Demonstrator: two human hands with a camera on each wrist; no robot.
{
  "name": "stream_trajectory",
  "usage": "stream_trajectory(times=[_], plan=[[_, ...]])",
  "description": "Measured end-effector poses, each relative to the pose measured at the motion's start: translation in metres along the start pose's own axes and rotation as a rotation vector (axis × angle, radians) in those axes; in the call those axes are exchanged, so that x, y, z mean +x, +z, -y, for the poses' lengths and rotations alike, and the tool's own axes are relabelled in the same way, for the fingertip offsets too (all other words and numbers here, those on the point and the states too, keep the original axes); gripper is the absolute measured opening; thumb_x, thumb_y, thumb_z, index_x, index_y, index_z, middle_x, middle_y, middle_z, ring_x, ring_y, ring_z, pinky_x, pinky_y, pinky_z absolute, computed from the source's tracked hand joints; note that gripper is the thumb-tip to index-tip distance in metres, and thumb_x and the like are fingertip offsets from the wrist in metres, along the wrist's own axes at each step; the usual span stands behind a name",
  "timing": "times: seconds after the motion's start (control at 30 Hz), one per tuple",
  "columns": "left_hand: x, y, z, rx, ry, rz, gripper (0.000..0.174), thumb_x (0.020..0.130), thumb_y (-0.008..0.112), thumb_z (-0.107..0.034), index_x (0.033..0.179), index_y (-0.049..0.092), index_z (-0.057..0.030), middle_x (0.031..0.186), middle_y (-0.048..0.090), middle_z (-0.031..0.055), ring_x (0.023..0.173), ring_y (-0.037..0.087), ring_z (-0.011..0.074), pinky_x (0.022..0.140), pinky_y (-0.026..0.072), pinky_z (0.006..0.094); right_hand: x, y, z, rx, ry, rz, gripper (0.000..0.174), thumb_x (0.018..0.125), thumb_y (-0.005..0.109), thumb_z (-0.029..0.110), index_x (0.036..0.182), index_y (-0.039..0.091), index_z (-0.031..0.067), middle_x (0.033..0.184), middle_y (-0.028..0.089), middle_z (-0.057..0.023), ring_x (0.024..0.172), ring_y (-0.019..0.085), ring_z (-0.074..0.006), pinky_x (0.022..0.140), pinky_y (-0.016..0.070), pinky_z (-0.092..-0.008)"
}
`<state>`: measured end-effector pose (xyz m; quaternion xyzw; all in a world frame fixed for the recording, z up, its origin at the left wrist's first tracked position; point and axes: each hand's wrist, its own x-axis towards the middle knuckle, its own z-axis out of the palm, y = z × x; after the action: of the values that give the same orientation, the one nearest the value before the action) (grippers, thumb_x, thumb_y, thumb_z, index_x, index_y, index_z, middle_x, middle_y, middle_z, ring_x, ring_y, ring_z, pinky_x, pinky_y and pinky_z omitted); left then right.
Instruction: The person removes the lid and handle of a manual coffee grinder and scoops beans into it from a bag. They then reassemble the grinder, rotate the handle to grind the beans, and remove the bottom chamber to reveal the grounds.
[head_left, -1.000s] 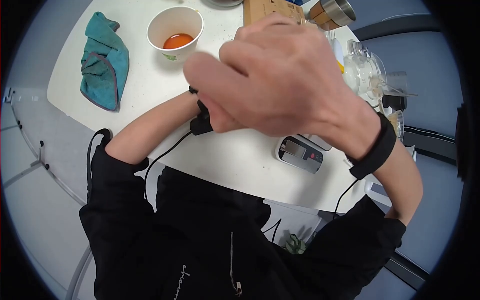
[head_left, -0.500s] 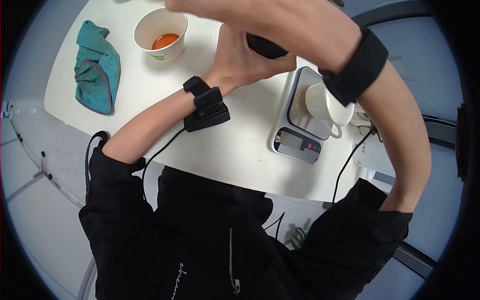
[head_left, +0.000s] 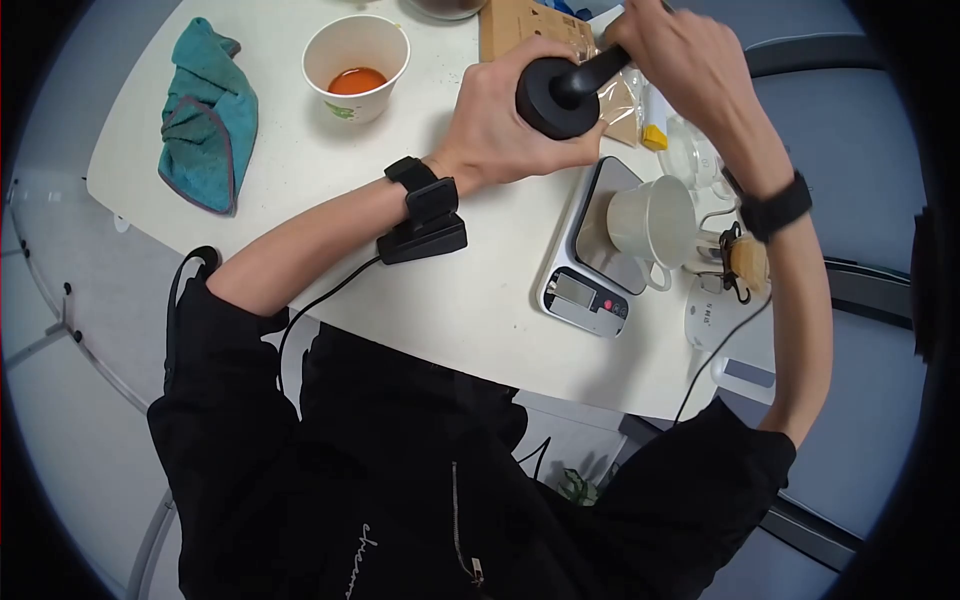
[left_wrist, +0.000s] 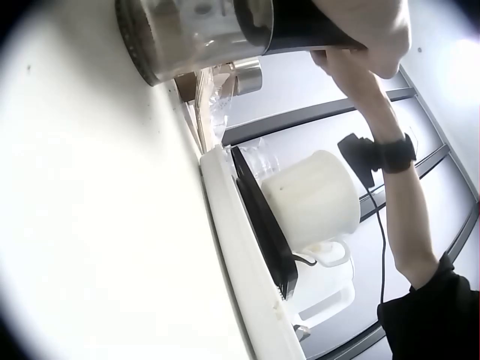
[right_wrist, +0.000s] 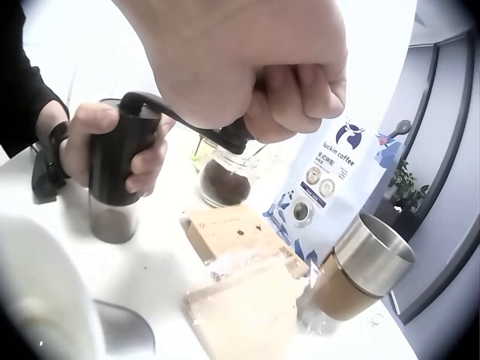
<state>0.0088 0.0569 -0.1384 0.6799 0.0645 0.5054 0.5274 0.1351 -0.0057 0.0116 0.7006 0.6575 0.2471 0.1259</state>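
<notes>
A black hand coffee grinder (head_left: 556, 100) stands upright on the white table, its crank handle (head_left: 598, 74) pointing to the far right in the head view. My left hand (head_left: 490, 128) is wrapped round the grinder's body, thumb on the near side. At the crank's outer end, the curled fingers of my right hand (head_left: 690, 62) grip the knob, which they mostly hide. The left wrist view shows the grinder's clear lower chamber (left_wrist: 196, 34) close over the tabletop. From the right wrist view, the left hand (right_wrist: 146, 165) and the dark grinder body appear at the left.
A paper cup (head_left: 368, 106) with reddish-brown liquid and a teal cloth (head_left: 212, 125) are at the left. On the scale (head_left: 588, 300) stands a white handled cup (head_left: 640, 222). A coffee bag (right_wrist: 322, 180), jar of dark grounds (right_wrist: 225, 184), kraft packets (right_wrist: 247, 311) and steel-topped cup (right_wrist: 371, 259) sit beyond.
My right hand has circled with the crank, from in front of the grinder, across the top of the head view, to its far right. My left hand keeps its hold on the grinder.
</notes>
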Motion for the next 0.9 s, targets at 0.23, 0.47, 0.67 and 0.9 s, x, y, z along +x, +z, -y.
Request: stream_trajectory(times=[0.23, 0.47, 0.67, 0.9], plan=[[0.002, 0.001, 0.004, -0.006, 0.010, -0.012, 0.050, 0.061, 0.083, -0.027, 0.100, 0.060, -0.0048, 0.078, 0.069, 0.0082, 0.071, 0.069, 0.0176, 0.071, 0.0567, 0.0298, -0.069, -0.001, 0.000, 0.041, -0.033, -0.010, 0.011, 0.086, 0.058, 0.015, 0.087, 0.049, 0.0091, 0.046, 0.047, -0.0089, 0.039, 0.051, -0.0281, 0.043, 0.0413, -0.0395], [-0.001, -0.003, 0.002, -0.006, -0.009, 0.034, 0.051, 0.061, 0.084, -0.022, 0.102, 0.060, -0.0034, 0.083, 0.068, 0.0065, 0.074, 0.066, 0.0145, 0.072, 0.0550, 0.0280, -0.091, -0.037, 0.046, 0.258, -0.207, 0.005, 0.015, 0.075, 0.063, 0.013, 0.081, 0.050, 0.0093, 0.052, 0.049, -0.0050, 0.044, 0.054, -0.0244, 0.045, 0.0431, -0.0364], [-0.002, -0.002, -0.003, -0.051, -0.114, 0.059, 0.050, 0.066, 0.084, -0.013, 0.107, 0.058, -0.0008, 0.086, 0.066, 0.0024, 0.079, 0.060, 0.0088, 0.074, 0.0516, 0.0253, -0.078, -0.040, 0.065, 0.316, -0.364, -0.104, 0.020, 0.065, 0.066, 0.016, 0.079, 0.052, 0.0102, 0.054, 0.048, -0.0020, 0.046, 0.052, -0.0218, 0.044, 0.0422, -0.0334], [-0.011, -0.025, 0.002, -0.036, 0.045, 0.143, 0.050, 0.066, 0.085, -0.019, 0.106, 0.059, -0.0021, 0.084, 0.067, 0.0039, 0.075, 0.063, 0.0125, 0.071, 0.0526, 0.0270, -0.026, -0.032, 0.099, 0.433, -0.377, -0.269, 0.021, 0.069, 0.068, 0.020, 0.079, 0.051, 0.0107, 0.053, 0.049, -0.0037, 0.043, 0.051, -0.0223, 0.041, 0.0394, -0.0336]])
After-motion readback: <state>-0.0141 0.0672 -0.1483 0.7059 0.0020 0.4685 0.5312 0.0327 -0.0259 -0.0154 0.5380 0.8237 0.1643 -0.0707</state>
